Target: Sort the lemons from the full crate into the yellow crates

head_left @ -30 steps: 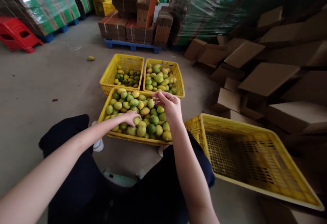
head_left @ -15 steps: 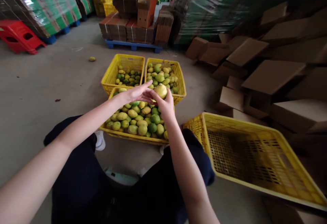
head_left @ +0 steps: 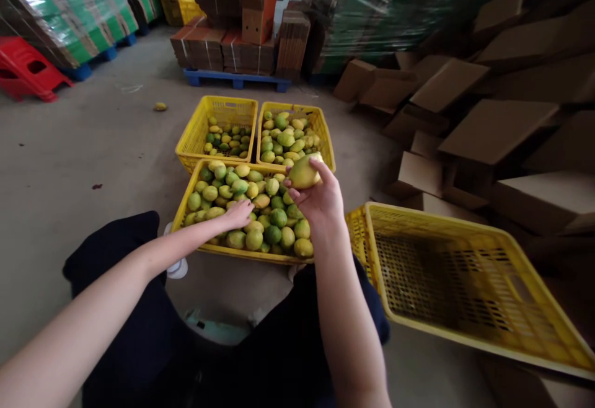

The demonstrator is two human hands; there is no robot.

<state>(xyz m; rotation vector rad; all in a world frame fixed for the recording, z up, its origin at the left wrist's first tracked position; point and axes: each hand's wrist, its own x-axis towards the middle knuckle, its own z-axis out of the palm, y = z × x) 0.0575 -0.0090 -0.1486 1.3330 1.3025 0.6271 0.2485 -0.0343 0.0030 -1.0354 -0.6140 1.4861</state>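
Observation:
A pale yellow-green lemon [head_left: 304, 172] is in my right hand [head_left: 323, 194], whose fingers and thumb wrap around it. It is held up above the right side of the near yellow crate [head_left: 223, 251]. My left hand [head_left: 239, 214] is low among the green and yellow lemons [head_left: 253, 239] in that same crate, palm down. The fingers there look curled together. Whatever lies under them is hidden by the hand.
Behind the near crate stand a left yellow crate [head_left: 186, 141] and a right yellow crate [head_left: 329, 147], both with lemons. A yellow crate [head_left: 446, 340] tilts at my right, beside scattered cardboard boxes [head_left: 497, 126]. One lemon [head_left: 160, 106] lies on the floor. A red stool [head_left: 30, 70] stands far left.
My left hand has left the lemon held in my right hand and dropped onto the lemons in the near crate. My right hand has turned and moved slightly right with its lemon.

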